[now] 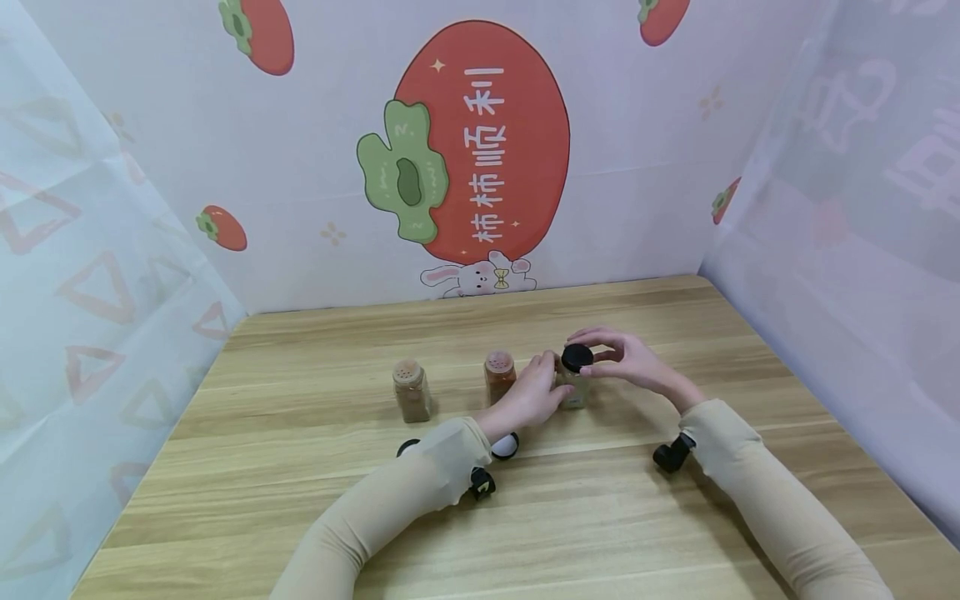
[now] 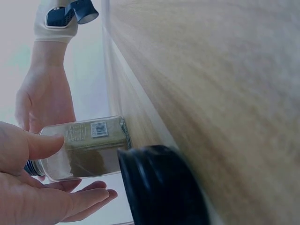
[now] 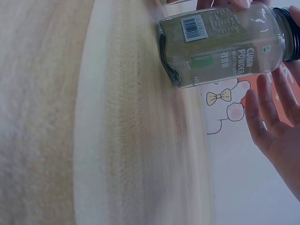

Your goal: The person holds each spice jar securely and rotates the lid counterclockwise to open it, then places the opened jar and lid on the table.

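Note:
A clear glass cumin powder jar stands upright on the table between the two hands. My left hand grips the jar's body from the left, its thumb along the near side. From the right, my right hand pinches the black lid at the jar's top. The lid sits on the jar's neck. In the left wrist view, the jar shows its barcode label and brownish powder inside, and the left thumb lies against the glass.
Left of the hands stand a jar of reddish spice and a jar of tan powder, both with perforated tops showing. Two loose black lids lie nearer me: one lid beside the left sleeve, another lid partly behind it. Printed cloth walls surround the wooden table.

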`<state>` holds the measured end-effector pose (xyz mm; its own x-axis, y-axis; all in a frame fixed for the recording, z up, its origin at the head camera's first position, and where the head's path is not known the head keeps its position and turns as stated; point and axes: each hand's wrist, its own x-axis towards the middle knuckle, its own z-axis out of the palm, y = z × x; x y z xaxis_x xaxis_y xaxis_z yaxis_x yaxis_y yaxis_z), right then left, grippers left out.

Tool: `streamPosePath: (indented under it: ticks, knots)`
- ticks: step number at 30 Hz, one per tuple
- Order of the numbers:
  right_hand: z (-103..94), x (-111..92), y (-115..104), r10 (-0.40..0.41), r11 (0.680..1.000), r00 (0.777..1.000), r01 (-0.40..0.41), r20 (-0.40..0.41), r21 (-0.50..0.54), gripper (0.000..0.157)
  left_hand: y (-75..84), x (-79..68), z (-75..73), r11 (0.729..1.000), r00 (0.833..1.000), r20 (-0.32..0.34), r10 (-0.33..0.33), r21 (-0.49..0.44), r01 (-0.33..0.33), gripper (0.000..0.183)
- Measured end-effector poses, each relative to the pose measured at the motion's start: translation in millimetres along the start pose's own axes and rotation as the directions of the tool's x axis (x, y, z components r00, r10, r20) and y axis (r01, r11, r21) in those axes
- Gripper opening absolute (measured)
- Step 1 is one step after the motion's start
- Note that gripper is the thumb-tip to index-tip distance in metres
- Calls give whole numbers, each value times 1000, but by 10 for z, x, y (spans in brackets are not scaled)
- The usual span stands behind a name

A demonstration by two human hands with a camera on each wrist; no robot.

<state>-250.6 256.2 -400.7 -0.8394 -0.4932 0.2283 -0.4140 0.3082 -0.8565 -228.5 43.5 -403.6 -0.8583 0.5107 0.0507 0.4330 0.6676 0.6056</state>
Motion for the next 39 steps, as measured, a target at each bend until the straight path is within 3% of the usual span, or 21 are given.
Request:
streamPosePath:
  ticks: [7,12,17,24,34,39]
  knots:
    - [-15,-28,31,-3,1000,1000,3,-27,-11,43,-5,6,2,1000,1000,1,-9,2,9,39]
    - [13,-79,6,30,999,995,-34,-98,-35,42,-1,3,-3,1000,1000,1,-9,3,9,40]
    - [104,-122,-172,15,998,984,-26,-179,-57,38,0,0,-2,1000,1000,0,-9,3,9,40]
    - [212,-161,-379,-36,983,968,-11,-250,-183,40,4,0,7,1000,1000,-4,-10,4,10,39]
    - [203,-161,-378,-36,984,970,-8,-241,-178,36,11,-4,3,1000,1000,2,-14,-4,14,39]
    - [135,-130,-177,-56,983,979,20,-196,-183,35,11,-7,-2,1000,1000,6,-19,-2,19,40]
